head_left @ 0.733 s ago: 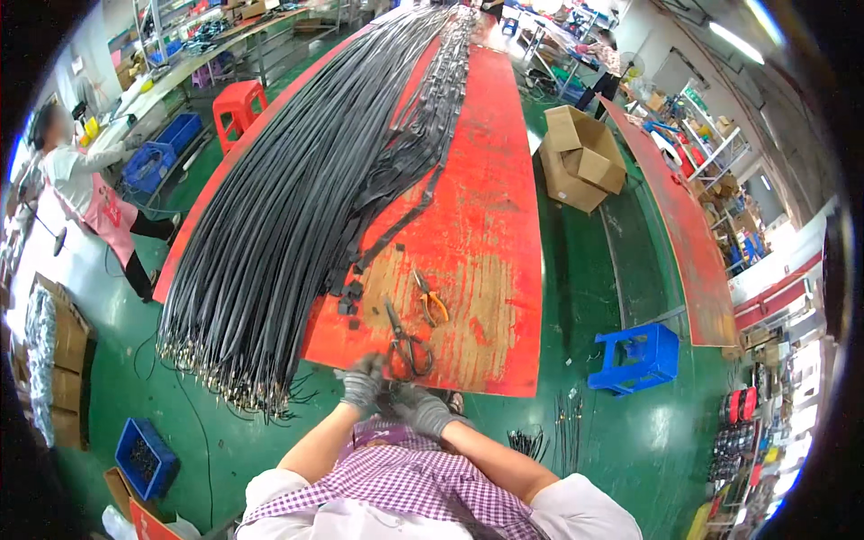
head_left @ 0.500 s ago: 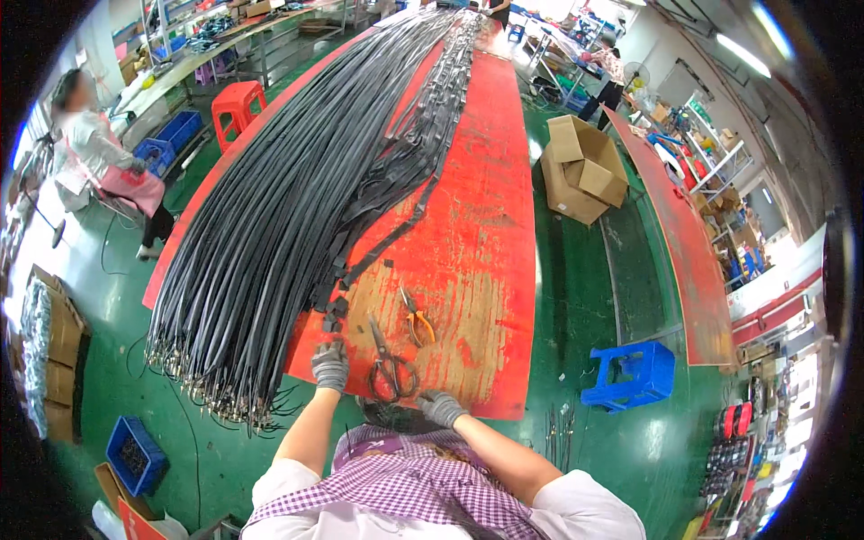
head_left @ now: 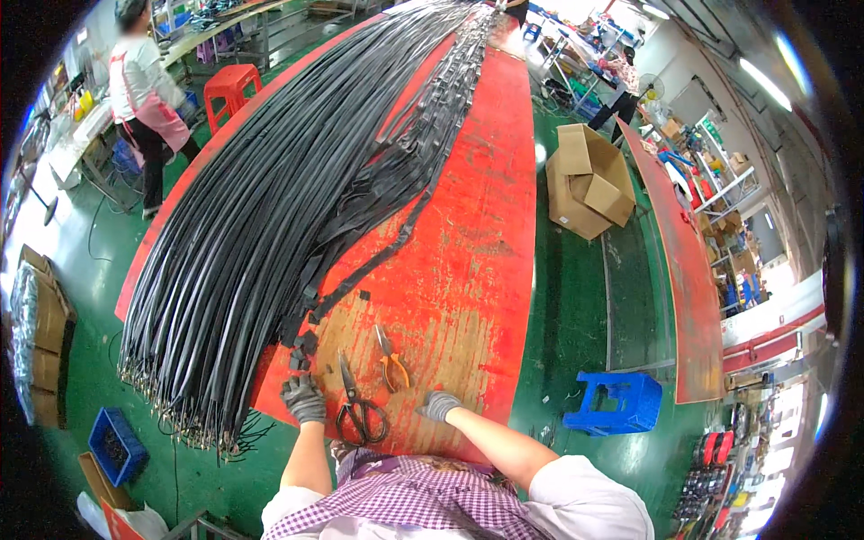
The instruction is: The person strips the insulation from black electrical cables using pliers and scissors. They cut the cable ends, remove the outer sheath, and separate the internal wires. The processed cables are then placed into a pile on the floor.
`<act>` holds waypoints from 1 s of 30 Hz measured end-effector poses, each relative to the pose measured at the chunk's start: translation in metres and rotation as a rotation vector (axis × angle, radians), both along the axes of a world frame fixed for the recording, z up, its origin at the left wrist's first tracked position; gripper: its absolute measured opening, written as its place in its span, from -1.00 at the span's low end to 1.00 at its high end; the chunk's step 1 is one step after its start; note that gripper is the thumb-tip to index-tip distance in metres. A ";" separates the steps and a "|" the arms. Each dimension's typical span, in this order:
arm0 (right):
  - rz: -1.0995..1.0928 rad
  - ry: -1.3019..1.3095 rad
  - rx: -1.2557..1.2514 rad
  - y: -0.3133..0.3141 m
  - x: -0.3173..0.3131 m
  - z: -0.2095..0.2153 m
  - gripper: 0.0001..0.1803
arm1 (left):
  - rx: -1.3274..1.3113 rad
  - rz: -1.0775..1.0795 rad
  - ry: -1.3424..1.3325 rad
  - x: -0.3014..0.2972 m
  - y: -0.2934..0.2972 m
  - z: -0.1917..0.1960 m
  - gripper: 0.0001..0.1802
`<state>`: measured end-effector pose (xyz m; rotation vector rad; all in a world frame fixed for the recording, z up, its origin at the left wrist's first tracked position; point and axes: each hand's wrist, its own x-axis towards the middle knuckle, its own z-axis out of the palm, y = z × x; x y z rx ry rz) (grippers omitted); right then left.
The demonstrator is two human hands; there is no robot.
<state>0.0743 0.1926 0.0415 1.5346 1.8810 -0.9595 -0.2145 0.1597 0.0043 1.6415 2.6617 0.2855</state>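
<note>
A grey glove covers my left hand, which lies at the near edge of the red tabletop with its fingers stretched out. Just beyond its fingertips are small black scraps, beside the free ends of a large bundle of black cables. My right hand, also gloved, rests on the board with fingers extended and holds nothing. Between the hands lie scissors with black handles. Orange-handled pliers lie a little farther off. A flat black strip trails from the bundle.
An opened cardboard box and a blue stool stand on the green floor to the right. At left are a red stool, a blue crate and a person in a pink apron. Another person stands far right.
The person at left has risen from sitting to standing. My left hand's fingers are more spread, and my right hand has come onto the tabletop from its edge. The view has shifted slightly.
</note>
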 end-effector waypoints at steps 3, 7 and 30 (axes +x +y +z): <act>0.233 0.127 -0.039 0.043 -0.008 0.025 -0.47 | 0.029 0.005 0.035 -0.001 0.001 0.002 -0.83; -0.202 0.242 0.057 0.112 -0.008 0.009 -0.50 | 0.060 0.011 0.056 0.001 0.004 -0.002 -0.84; -0.608 0.255 0.843 0.409 -0.147 -0.006 -0.65 | -0.023 0.014 -0.124 -0.008 0.010 0.006 -0.85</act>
